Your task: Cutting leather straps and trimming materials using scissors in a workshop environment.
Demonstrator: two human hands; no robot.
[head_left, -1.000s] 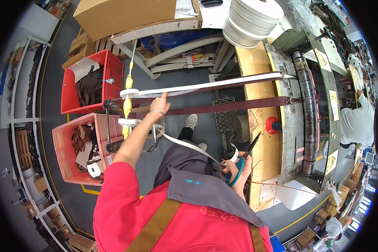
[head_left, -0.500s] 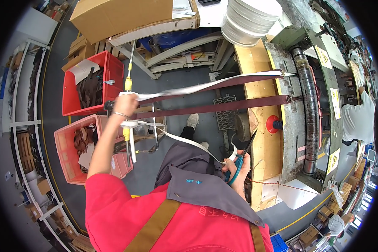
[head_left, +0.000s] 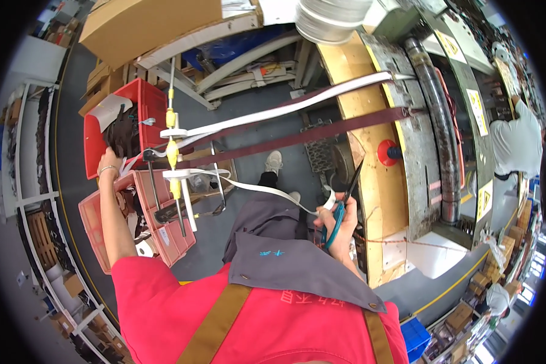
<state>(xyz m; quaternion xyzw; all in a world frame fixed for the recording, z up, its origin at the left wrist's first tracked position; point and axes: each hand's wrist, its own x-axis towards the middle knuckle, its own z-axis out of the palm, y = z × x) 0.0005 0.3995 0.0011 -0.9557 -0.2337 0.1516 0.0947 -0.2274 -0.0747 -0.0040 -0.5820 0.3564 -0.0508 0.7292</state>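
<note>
My right hand (head_left: 342, 227) is closed round scissors (head_left: 338, 217) with teal handles, the dark blades pointing up and away. A narrow white tape (head_left: 273, 192) runs from a lower white roller (head_left: 181, 174) to the fingers of this hand. Far out to the left, my left hand (head_left: 108, 165) is at the near corner of the red bin (head_left: 153, 115). Its fingers are closed on the pale end of a strap, which leads back to the rod with yellow fittings (head_left: 171, 150). A white strap (head_left: 285, 108) and a maroon strap (head_left: 297, 139) stretch from the rod to the machine.
Dark pieces (head_left: 120, 130) fill the red bin; a pink bin (head_left: 176, 239) stands nearer. To the right is the machine's metal roller (head_left: 434, 115), behind a wooden ledge (head_left: 379, 212) with a red disc (head_left: 387, 152). White rolls (head_left: 332, 18) stand stacked at the back. Another person (head_left: 517, 145) works far right.
My left hand has left the rod and moved left to the red bin, drawing a strap end along. The right hand still holds the scissors. The view has shifted slightly.
</note>
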